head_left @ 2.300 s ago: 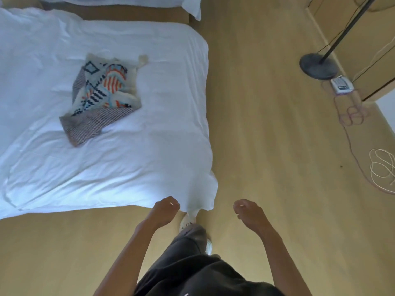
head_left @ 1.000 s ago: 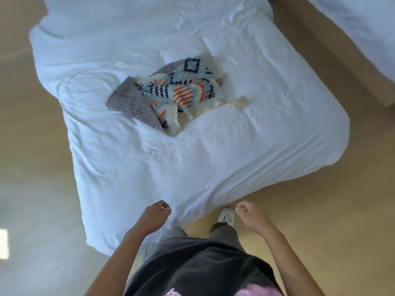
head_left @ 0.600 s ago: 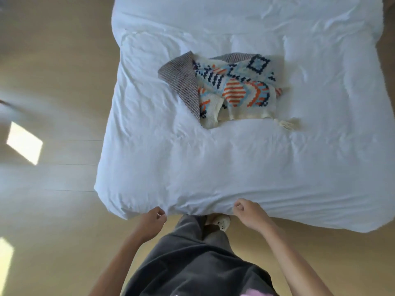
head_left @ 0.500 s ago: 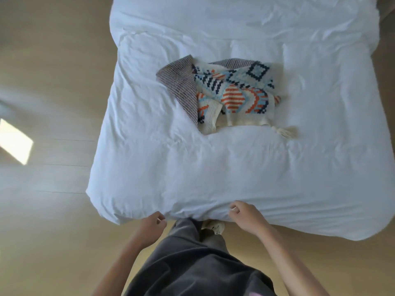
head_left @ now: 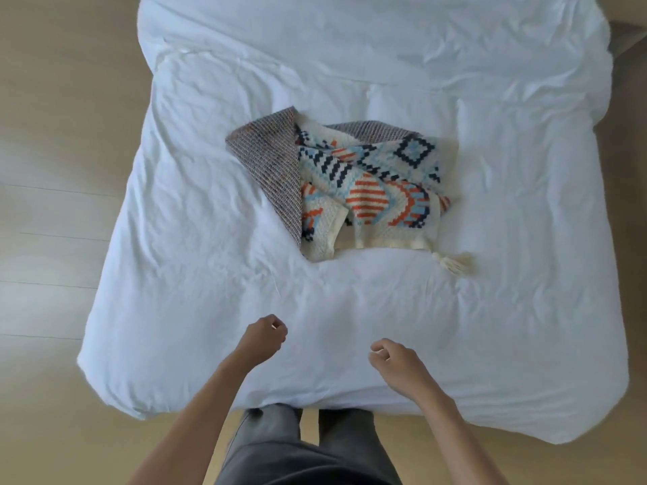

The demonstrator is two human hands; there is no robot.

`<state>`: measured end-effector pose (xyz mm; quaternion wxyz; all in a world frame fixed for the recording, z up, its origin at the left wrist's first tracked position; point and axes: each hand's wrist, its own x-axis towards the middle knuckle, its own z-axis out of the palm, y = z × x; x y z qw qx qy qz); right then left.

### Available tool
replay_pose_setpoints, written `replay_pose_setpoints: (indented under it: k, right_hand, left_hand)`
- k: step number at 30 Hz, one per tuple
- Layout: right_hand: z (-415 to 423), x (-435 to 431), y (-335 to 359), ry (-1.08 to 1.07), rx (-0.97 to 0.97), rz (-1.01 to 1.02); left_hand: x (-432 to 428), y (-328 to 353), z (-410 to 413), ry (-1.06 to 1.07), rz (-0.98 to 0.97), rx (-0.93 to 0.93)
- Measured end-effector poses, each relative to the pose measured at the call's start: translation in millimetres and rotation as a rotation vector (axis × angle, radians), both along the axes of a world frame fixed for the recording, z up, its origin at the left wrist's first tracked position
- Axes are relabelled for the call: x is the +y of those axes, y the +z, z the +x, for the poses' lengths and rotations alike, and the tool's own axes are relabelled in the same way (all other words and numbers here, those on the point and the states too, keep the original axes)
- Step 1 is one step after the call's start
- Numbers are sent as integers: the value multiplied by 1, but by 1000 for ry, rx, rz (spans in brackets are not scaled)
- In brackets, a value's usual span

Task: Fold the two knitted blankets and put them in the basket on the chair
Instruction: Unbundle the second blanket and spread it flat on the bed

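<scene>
A knitted blanket [head_left: 367, 183] is seen rumpled, not folded, on the bed [head_left: 210, 309]. The left hand [head_left: 264, 339] and right hand [head_left: 395, 364] are held loosely curled, empty. No basket is shown.

A white duvet [head_left: 350, 309] covers the bed and fills most of the view. It is creased all over, with finer wrinkles towards the left side and a long fold line running across the far part. Its near edge hangs over the end of the bed in a soft, rounded line, and both near corners bulge out. Pale wooden floor [head_left: 52, 134] surrounds the bed on the left and along the bottom, with faint plank seams running across and a washed-out sheen of light on the left. A tan wooden surface [head_left: 626, 40] shows at the top right corner.
</scene>
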<state>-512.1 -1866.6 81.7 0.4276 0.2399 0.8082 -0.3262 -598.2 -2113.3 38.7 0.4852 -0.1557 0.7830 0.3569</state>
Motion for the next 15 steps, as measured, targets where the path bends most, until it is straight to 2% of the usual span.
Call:
replay_pose_setpoints:
  k: [2,5,8,12,15]
  right_hand:
    - [-22,9,-14,11,-1,-16]
    - [-60,18,-39,67,-3,-24]
    - [-100,24,-62,123,32,2]
    - [-153,23,-89,234,147,32]
    - [-184,22,-112,338,399,152]
  left_hand:
    - [13,-11,-13,-51,-23,-8]
    - [31,-29,-38,-301,-93,13]
    - [52,-41,-72,-416,-140,82]
    - [84,-55,-123,-533,-155,309]
    - [108,-71,-147,-543,-186,523]
